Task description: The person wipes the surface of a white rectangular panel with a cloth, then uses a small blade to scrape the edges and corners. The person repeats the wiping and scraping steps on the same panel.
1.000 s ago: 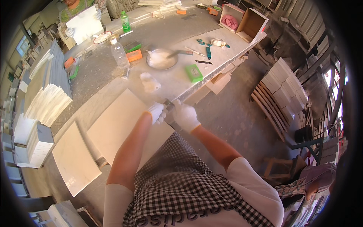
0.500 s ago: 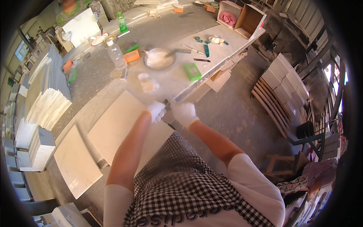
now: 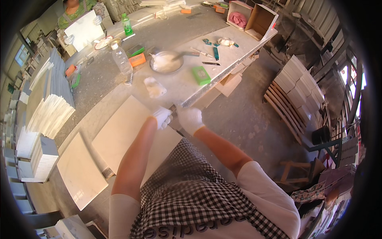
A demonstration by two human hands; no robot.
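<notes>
My left hand (image 3: 161, 118), in a white knit glove, is closed with its fingers curled, above the corner of a large pale slab (image 3: 131, 123). Close to its right, my right hand (image 3: 190, 120), also gloved, is closed at the table's front edge. A small, dark, flat piece (image 3: 173, 108) shows between the two hands, at the left hand's fingertips. What the right fingers hold, if anything, is hidden. Beyond the hands lies a crumpled white cloth (image 3: 154, 87). A round pan (image 3: 167, 68) of whitish paste with a spatula handle (image 3: 190, 53) stands farther back.
A second slab (image 3: 81, 171) lies at left. On the table (image 3: 175, 95) are a green box (image 3: 201, 75), an orange block (image 3: 137, 59), a clear bottle (image 3: 121, 59) and a green bottle (image 3: 127, 24). Stacked tiles (image 3: 296, 85) stand at right. A co-worker holds a white panel (image 3: 85, 31).
My right hand has shifted slightly left, toward my left hand. The co-worker's gloved hand now shows at the upper right edge of the white panel.
</notes>
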